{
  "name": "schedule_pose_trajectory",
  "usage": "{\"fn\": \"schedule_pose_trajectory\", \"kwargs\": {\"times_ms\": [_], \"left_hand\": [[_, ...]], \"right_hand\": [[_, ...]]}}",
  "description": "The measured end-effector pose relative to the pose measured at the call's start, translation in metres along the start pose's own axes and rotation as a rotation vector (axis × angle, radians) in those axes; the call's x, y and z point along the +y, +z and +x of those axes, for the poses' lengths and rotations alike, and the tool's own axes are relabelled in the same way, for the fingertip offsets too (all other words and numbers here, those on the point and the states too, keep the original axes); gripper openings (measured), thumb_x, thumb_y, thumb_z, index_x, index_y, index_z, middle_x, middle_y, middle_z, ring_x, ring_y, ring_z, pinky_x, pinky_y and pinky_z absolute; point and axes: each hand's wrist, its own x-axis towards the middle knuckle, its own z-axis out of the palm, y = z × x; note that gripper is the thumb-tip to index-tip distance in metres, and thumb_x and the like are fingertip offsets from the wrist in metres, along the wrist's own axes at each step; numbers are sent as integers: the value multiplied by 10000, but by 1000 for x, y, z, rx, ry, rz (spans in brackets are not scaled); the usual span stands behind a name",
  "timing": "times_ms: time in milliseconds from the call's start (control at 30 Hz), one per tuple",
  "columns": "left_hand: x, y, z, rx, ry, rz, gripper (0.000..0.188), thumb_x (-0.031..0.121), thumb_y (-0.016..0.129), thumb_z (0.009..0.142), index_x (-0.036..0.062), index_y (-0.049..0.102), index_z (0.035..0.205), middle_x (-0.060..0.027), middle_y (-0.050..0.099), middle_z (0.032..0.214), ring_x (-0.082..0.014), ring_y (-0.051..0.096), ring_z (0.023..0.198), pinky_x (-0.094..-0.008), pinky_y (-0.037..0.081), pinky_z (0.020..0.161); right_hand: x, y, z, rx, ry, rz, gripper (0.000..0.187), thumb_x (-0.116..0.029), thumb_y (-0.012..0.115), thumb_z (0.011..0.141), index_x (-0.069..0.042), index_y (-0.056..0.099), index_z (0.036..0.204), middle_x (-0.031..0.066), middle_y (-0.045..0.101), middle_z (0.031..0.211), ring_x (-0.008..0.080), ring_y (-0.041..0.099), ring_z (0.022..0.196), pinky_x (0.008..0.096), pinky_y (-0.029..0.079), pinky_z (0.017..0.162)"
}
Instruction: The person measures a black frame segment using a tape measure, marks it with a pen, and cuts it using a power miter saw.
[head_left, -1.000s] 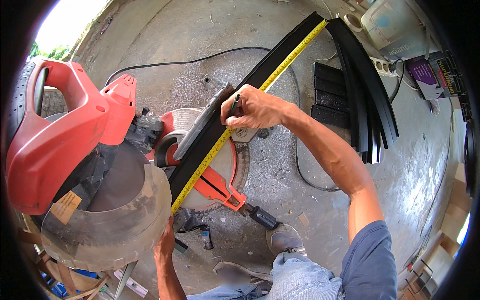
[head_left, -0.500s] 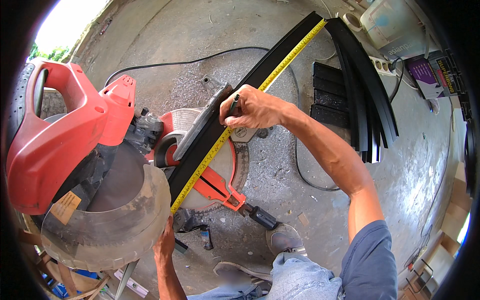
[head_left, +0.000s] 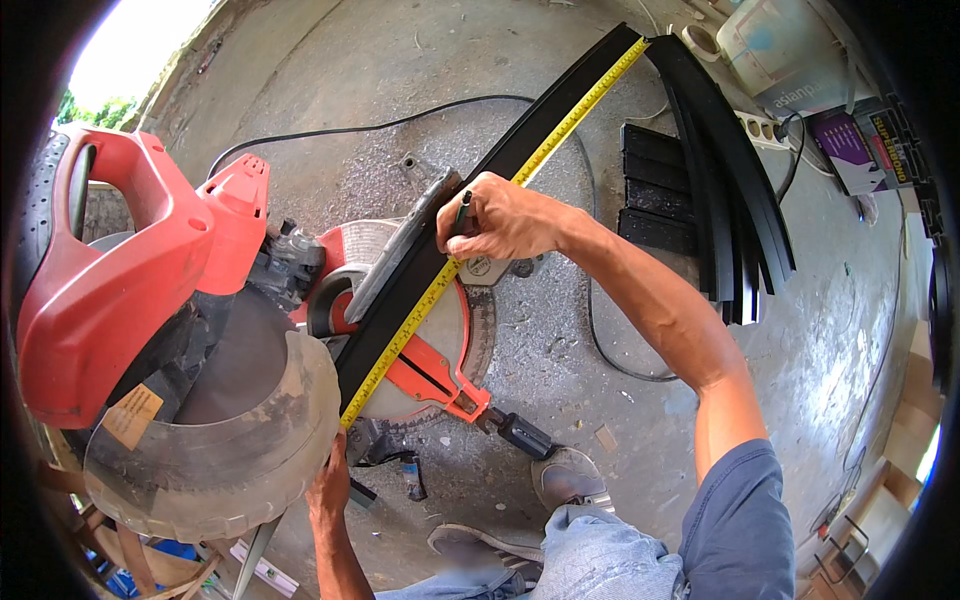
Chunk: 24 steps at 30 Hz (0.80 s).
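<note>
A long black metal profile (head_left: 404, 258) lies slantwise across the miter saw's round base (head_left: 428, 318), against its grey fence (head_left: 408, 240). Along the profile's near edge runs a yellow measuring tape (head_left: 572, 115), pulled out to the far end. My right hand (head_left: 505, 215) is closed on a slim dark pen (head_left: 464, 208), held over the profile beside the fence. My left hand (head_left: 328, 488) is at the tape's near end, its fingers mostly hidden behind the saw's cloudy blade guard (head_left: 215, 455). The red saw head (head_left: 120, 270) stands raised at the left.
More black profiles (head_left: 728, 170) and short black pieces (head_left: 655, 180) lie on the floor at right. A power strip (head_left: 762, 130), a bucket (head_left: 785, 50) and a purple box (head_left: 850, 152) stand behind them. A black cable (head_left: 380, 120) loops around the saw. Metal shavings litter the floor.
</note>
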Motion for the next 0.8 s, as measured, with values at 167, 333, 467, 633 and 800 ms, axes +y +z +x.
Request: {"fn": "schedule_pose_trajectory", "kwargs": {"times_ms": [167, 333, 467, 633, 800], "left_hand": [[-7, 1, 2, -8, 47, -1, 257, 164, 695, 891, -58, 735, 1014, -131, 677, 828, -193, 609, 770, -335, 471, 720], [-14, 3, 3, -9, 88, -33, 218, 122, 693, 881, -66, 728, 987, -101, 627, 775, -173, 568, 728, -325, 445, 676], [-18, 4, 4, 24, 155, -35, 198, 107, 691, 863, -57, 728, 968, -102, 597, 751, -180, 554, 704, -325, 434, 664], [-20, 6, 7, 65, 223, -25, 210, 117, 689, 849, -48, 733, 970, -130, 604, 749, -206, 560, 692, -344, 433, 660], [-21, 7, 9, 67, 235, -72, 214, 134, 696, 852, -37, 743, 971, -142, 602, 736, -232, 575, 698, -358, 432, 660]], "right_hand": [[-1, 0, -2, 22, -8, 21, 139, -146, 721, 871, -13, 683, 867, -22, 584, 680, 58, 486, 635, 265, 426, 572], [-4, -2, -3, -7, 17, -41, 130, -144, 702, 889, -14, 695, 884, -19, 592, 687, 65, 503, 638, 260, 427, 576], [-7, 2, -6, 261, -86, 193, 133, -114, 677, 884, 9, 721, 859, 17, 683, 731, 85, 604, 654, 257, 484, 598], [2, -10, -42, 1012, -206, 438, 198, -94, 547, 939, 23, 683, 855, 99, 710, 858, 133, 617, 668, 293, 491, 630], [18, 0, -61, 1331, 172, 636, 231, -145, 555, 927, 38, 615, 1054, 93, 661, 823, 159, 581, 610, 315, 473, 557]]}}
